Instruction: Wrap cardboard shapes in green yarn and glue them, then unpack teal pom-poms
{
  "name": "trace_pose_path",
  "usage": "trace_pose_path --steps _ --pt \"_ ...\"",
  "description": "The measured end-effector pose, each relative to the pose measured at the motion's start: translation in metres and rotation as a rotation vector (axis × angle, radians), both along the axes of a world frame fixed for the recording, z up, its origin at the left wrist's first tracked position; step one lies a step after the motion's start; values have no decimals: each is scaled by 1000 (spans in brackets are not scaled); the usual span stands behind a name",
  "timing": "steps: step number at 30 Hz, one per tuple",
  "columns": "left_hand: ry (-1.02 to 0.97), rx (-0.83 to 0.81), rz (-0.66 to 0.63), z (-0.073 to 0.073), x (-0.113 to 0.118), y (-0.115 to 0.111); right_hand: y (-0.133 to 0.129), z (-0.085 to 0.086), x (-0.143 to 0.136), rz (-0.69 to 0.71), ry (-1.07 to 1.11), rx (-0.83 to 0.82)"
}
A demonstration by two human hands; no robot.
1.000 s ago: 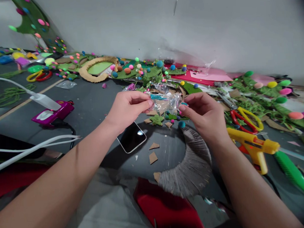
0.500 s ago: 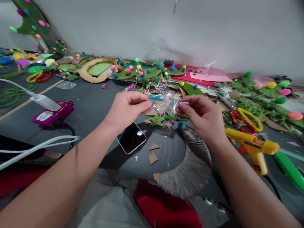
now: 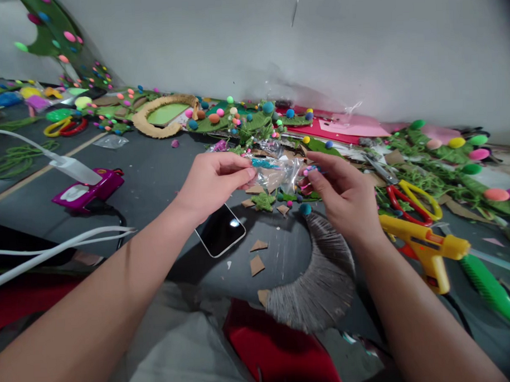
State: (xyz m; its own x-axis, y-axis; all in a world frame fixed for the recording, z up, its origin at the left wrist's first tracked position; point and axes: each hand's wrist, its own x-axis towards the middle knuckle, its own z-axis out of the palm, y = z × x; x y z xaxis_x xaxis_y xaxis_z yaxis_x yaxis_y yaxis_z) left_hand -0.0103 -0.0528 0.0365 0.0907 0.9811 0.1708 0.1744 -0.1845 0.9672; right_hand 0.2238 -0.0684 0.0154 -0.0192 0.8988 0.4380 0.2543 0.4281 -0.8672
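Observation:
Between the thumb and fingers of my left hand (image 3: pixel 215 178) is the end of a small clear plastic bag (image 3: pixel 275 178). Something bright blue shows inside it. At the bag's other end, my right hand (image 3: pixel 342 193) pinches small pink and blue pieces (image 3: pixel 310 171), too tiny to make out their kind. Just beneath the bag lies a green yarn star (image 3: pixel 264 201). A grey yarn-wrapped crescent (image 3: pixel 317 283) rests below my right hand, with a blue pom-pom (image 3: pixel 305 209) by its upper tip. A phone (image 3: pixel 222 231) lies face up beside my left wrist.
A yellow glue gun (image 3: pixel 424 243) and red-and-yellow scissors (image 3: pixel 410 202) lie to the right, near a green-handled tool (image 3: pixel 493 291). Cardboard scraps (image 3: pixel 256 265) dot the table. At left sits a purple power adapter (image 3: pixel 90 191) with cables. A tan wrapped crescent (image 3: pixel 148 125) lies behind.
My right hand's index finger has lifted away from the thumb, and more of the pink and blue pieces shows between them. My left hand and the bag stay nearly still.

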Motion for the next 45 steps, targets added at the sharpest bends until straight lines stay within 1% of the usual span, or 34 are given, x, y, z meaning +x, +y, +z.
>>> trace_pose_path --steps 3,5,7,9,11,13,14,15,16,17,19,20,22,23,24,26,28,29,31,36,38,41,45 --pt "-36 -11 19 4 -5 1 1 0 4 69 102 -77" --pt "-12 -41 14 6 -12 4 1 0 7 112 169 -106" --pt "107 -83 -26 5 -21 7 1 -1 8 175 225 -132" --pt "290 -100 -76 1 -29 11 -1 1 8 256 274 -180" --pt "502 -34 -98 -4 -32 13 -3 2 5 340 315 -228" --pt "675 113 -68 -5 -30 11 -6 4 2 413 326 -255" --pt "717 191 -40 -3 -27 9 -7 5 0 441 324 -262" --pt "708 243 -18 0 -22 5 -8 5 -1 460 319 -268" --pt "646 258 -12 4 -17 1 -9 5 -2 463 313 -266" --pt "537 215 -40 8 -11 -5 -10 5 -3 453 306 -255" --pt "278 62 -180 16 1 -16 -10 5 -5 419 284 -202" --pt "194 -30 -271 19 6 -21 -10 5 -6 398 268 -162" --pt "6 -206 -387 20 16 -30 -9 3 -8 352 221 -69" --pt "-79 -271 -415 19 20 -33 -10 3 -10 330 195 -27" --pt "-153 -316 -417 18 22 -34 -10 2 -11 306 168 12" --pt "-260 -349 -383 13 26 -36 -12 2 -13 264 91 87" --pt "-307 -327 -342 9 26 -35 -15 3 -15 248 5 144" --pt "-315 -307 -328 8 25 -34 -16 4 -14 255 -25 146" --pt "-318 -272 -307 8 23 -32 -17 6 -13 303 2 80" --pt "-358 -253 -236 13 17 -28 -13 10 -4 436 407 -310" --pt "-369 -236 -224 13 15 -27 -12 12 -3 487 505 -417" --pt "-369 -234 -233 13 15 -28 -11 14 -3 545 575 -473" --pt "-382 -258 -252 12 15 -29 -10 15 -3 561 616 -483"
